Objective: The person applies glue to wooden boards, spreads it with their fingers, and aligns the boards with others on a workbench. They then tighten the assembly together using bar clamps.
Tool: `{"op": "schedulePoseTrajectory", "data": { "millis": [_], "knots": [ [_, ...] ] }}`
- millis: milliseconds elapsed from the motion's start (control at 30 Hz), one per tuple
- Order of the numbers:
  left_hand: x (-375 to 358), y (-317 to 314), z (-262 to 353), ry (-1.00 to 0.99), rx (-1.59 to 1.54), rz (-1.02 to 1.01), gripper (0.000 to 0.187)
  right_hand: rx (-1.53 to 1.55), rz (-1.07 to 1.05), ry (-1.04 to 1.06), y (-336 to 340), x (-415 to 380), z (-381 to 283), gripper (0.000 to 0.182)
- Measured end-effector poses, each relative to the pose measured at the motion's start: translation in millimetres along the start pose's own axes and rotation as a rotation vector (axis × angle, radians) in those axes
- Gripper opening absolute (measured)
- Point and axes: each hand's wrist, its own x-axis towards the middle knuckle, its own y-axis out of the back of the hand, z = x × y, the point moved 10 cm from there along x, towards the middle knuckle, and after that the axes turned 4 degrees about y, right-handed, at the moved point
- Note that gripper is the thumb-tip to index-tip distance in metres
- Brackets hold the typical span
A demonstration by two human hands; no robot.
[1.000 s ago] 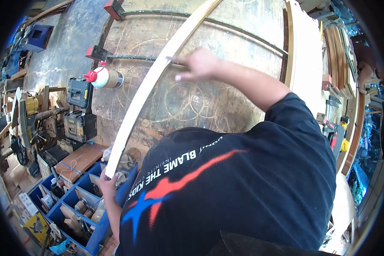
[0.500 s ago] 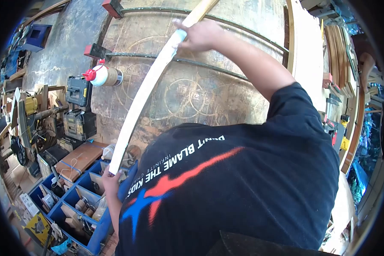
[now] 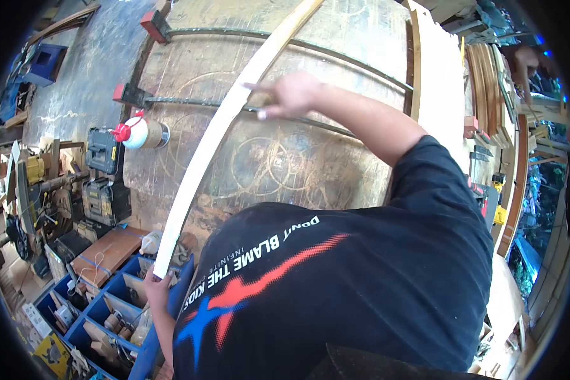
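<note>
A long, curved wooden strip (image 3: 204, 149) slants across the view, its top face bright white over much of its length and bare wood showing near the top. My left hand (image 3: 158, 290) grips its lower end. Beside its upper part is my right hand (image 3: 294, 94), slightly blurred, with the index finger stretched out to the strip's edge and the thumb apart, white stuff on its tip. A white bottle with a red cap (image 3: 139, 133) lies on the worktable (image 3: 335, 158), left of the strip.
Two metal bar clamps (image 3: 199, 101) with red ends cross the worktable. Blue divided bins (image 3: 147, 354) with tools stand at lower left, near black tool cases (image 3: 106, 201). Stacked boards (image 3: 487, 82) are at right. Part of another person (image 3: 525, 60) shows at upper right.
My right hand has moved down along the strip, and its fingers have come off the top face to the right side. My left hand still grips the lower end, now lower in view.
</note>
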Motion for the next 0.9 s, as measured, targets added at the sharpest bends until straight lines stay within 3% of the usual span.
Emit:
{"op": "schedulePoseTrajectory", "data": {
  "millis": [100, 233, 300, 367, 433, 467, 567, 600, 633, 700, 767, 800, 900],
  "knots": [
    [-1.1, -7.8, 7.3, -0.037, -0.046, -0.055, 0.052, 0.056, 0.156, -0.356, 16.7, 17.0, 100.9, 0.082],
    [5.7, 8.4, -0.2, -0.027, 0.068, 0.028, 0.052, 0.012, 0.051, -0.316, 40.3, -0.9, 70.2, 0.089],
    [7.5, 7.1, 4.2, -0.063, 0.011, 0.03, 0.052, -0.018, -0.168, -0.005, 18.4, -12.6, 13.4, 0.086],
    [6.1, 7.2, 9.6, -0.085, 0.047, 0.041, 0.056, 0.062, -0.135, -0.142, 16.5, -11.7, 37.6, 0.088],
    [3.7, 12.9, 8.5, -0.111, 0.127, 0.104, 0.058, 0.179, 0.145, -0.381, 20.2, -1.5, 115.8, 0.092],
    [2.6, 14.1, 12.5, -0.127, 0.165, 0.137, 0.059, 0.267, 0.156, -0.449, 32.3, -3.5, 131.8, 0.094],
    [-0.7, 12.1, 19.3, -0.091, 0.269, 0.185, 0.06, -0.007, 0.128, -0.308, 31.1, -6.0, 94.6, 0.094],
    [3.2, 13.1, 15.3, -0.094, 0.25, 0.18, 0.059, -0.064, 0.149, -0.049, 22.0, -3.1, 59.2, 0.094],
    [8.3, 14.0, 6.4, -0.097, 0.23, 0.175, 0.058, -0.053, 0.027, 0.127, 6.1, -5.3, 38.6, 0.09],
    [8.4, 14.7, 7.5, -0.109, 0.28, 0.177, 0.056, 0.03, 0.001, -0.085, 7.8, 0.4, 63.7, 0.085],
    [3.2, 8.2, 16.4, -0.133, 0.405, 0.188, 0.054, 0.117, 0.23, -0.289, 23.2, 11.5, 126.1, 0.087],
    [6.0, 7.3, 6.0, -0.107, 0.301, 0.19, 0.052, 0.213, 0.259, -0.282, 40.6, 6.4, 134.0, 0.088],
    [5.6, 5.8, 5.0, -0.218, 0.306, 0.251, 0.054, 0.005, 0.095, -0.334, 58.4, -1.4, 110.4, 0.09]
  ]
}}
